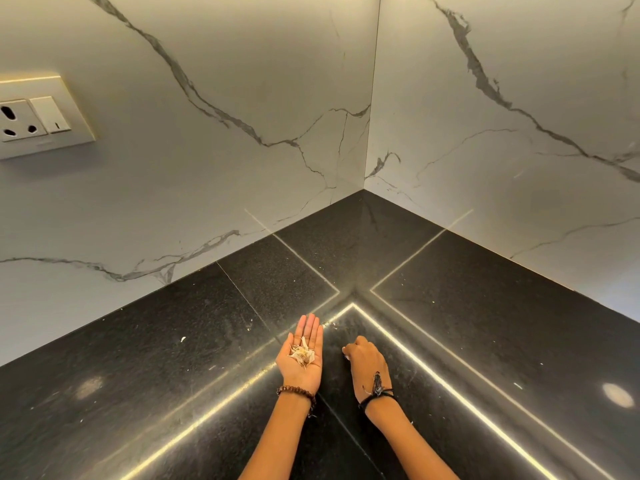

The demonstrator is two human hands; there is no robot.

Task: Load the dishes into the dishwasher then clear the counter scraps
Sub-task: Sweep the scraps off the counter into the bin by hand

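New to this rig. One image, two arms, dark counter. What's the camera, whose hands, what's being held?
There is no robot here. One wide-angle camera sits on a person's head and looks forward and down, so both arms reach in from the bottom edge. The left hand lies palm up and flat, carrying a small pile of pale scraps that look like papery peelings. The right hand is palm down with curled fingers, apparently pinching a pale scrap off the black counter; its fingertips are too small to be sure. A few white flecks lie scattered on the counter. Marble-look walls meet in a corner, with a socket and switch at the left.
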